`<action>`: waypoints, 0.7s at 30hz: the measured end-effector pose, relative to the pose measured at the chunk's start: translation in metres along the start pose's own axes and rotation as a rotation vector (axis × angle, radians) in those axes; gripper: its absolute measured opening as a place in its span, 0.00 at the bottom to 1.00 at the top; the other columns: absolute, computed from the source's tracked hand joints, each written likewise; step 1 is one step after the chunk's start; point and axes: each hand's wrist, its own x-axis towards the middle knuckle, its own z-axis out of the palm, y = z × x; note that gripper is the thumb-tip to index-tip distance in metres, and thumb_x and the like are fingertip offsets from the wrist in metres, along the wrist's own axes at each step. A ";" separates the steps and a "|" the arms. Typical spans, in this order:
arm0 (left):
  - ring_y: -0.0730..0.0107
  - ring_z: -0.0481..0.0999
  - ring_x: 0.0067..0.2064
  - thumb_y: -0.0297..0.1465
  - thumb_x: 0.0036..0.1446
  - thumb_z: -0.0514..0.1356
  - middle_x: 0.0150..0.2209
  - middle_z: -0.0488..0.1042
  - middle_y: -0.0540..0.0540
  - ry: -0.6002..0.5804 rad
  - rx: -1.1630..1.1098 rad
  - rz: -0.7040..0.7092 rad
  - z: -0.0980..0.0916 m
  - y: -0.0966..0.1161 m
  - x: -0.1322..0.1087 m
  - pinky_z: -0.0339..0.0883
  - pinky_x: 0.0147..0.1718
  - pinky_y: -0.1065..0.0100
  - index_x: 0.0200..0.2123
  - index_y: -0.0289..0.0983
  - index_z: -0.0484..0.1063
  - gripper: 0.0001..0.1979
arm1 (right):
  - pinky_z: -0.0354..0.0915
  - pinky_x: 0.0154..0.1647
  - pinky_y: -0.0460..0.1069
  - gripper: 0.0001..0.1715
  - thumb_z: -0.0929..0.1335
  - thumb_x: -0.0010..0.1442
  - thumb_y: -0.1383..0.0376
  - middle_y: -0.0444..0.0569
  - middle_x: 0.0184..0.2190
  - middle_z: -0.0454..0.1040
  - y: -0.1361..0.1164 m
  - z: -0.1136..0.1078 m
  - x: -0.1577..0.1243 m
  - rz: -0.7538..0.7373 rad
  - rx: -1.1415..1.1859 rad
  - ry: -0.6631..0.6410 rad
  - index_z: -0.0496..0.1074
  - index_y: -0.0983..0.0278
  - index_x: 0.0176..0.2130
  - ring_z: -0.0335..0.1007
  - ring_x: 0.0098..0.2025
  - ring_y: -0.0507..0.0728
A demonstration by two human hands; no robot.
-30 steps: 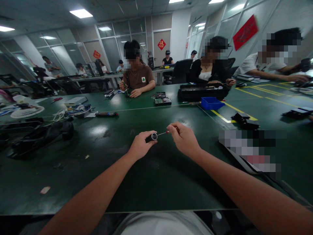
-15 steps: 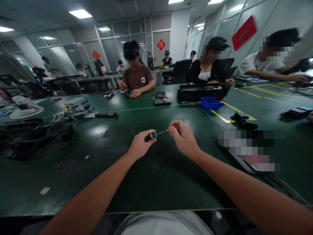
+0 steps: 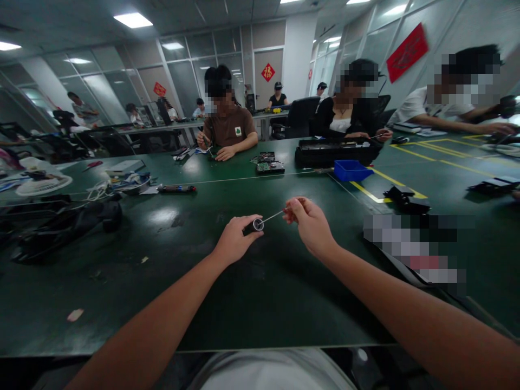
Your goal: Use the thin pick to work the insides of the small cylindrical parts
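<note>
My left hand [image 3: 235, 238] is closed around a short black cylinder [image 3: 257, 225], whose round, light-rimmed open end faces right and toward me. Pinched in my right hand [image 3: 311, 225] is a screwdriver [image 3: 273, 216] with a thin metal shaft. Its handle is mostly hidden by the fingers. The tip of the shaft reaches into the cylinder's open end; what it touches inside is too small to make out. Both hands are raised a little above the green table [image 3: 244, 309].
A blue bin [image 3: 351, 171] and a long black housing [image 3: 335, 154] stand ahead to the right. Circuit boards [image 3: 270, 167] lie further ahead. Black parts [image 3: 73, 227] spread over the left. Dark pieces [image 3: 406, 200] and a blurred-out sheet [image 3: 410, 249] lie right. Co-workers sit across the table.
My right hand has shifted slightly right and turned, and the screwdriver now slants more steeply upward. The cylinder has moved slightly to the right, its tip contact kept.
</note>
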 end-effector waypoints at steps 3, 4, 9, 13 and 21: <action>0.58 0.73 0.52 0.33 0.58 0.65 0.51 0.76 0.46 0.004 -0.003 -0.003 -0.001 0.002 0.000 0.62 0.55 0.56 0.54 0.44 0.73 0.20 | 0.67 0.34 0.51 0.16 0.63 0.66 0.52 0.46 0.29 0.74 -0.006 0.001 -0.005 -0.070 -0.119 -0.011 0.70 0.62 0.39 0.70 0.30 0.54; 0.58 0.73 0.52 0.33 0.58 0.65 0.51 0.76 0.46 0.005 -0.002 -0.001 -0.001 0.002 0.000 0.62 0.55 0.56 0.54 0.44 0.73 0.20 | 0.67 0.34 0.51 0.16 0.63 0.66 0.53 0.46 0.29 0.74 -0.008 0.001 -0.006 -0.080 -0.147 -0.017 0.70 0.62 0.39 0.70 0.30 0.54; 0.57 0.73 0.51 0.33 0.58 0.65 0.51 0.77 0.46 0.021 0.025 -0.003 0.001 0.000 0.000 0.61 0.56 0.54 0.54 0.44 0.73 0.20 | 0.66 0.31 0.50 0.16 0.64 0.65 0.53 0.46 0.26 0.74 -0.019 0.000 -0.010 -0.111 -0.263 -0.053 0.71 0.63 0.36 0.71 0.28 0.54; 0.58 0.73 0.50 0.33 0.58 0.66 0.50 0.77 0.48 0.041 0.065 0.023 0.002 -0.002 0.000 0.59 0.57 0.52 0.53 0.44 0.73 0.19 | 0.64 0.30 0.50 0.13 0.66 0.63 0.55 0.46 0.26 0.74 -0.022 -0.002 -0.011 -0.154 -0.370 -0.060 0.72 0.63 0.36 0.71 0.28 0.54; 0.59 0.74 0.49 0.33 0.58 0.66 0.48 0.78 0.49 0.020 0.099 0.056 0.002 -0.003 0.000 0.58 0.56 0.51 0.52 0.45 0.73 0.18 | 0.59 0.29 0.50 0.17 0.60 0.68 0.57 0.45 0.25 0.71 -0.023 -0.003 -0.013 -0.212 -0.468 -0.089 0.72 0.61 0.34 0.67 0.27 0.54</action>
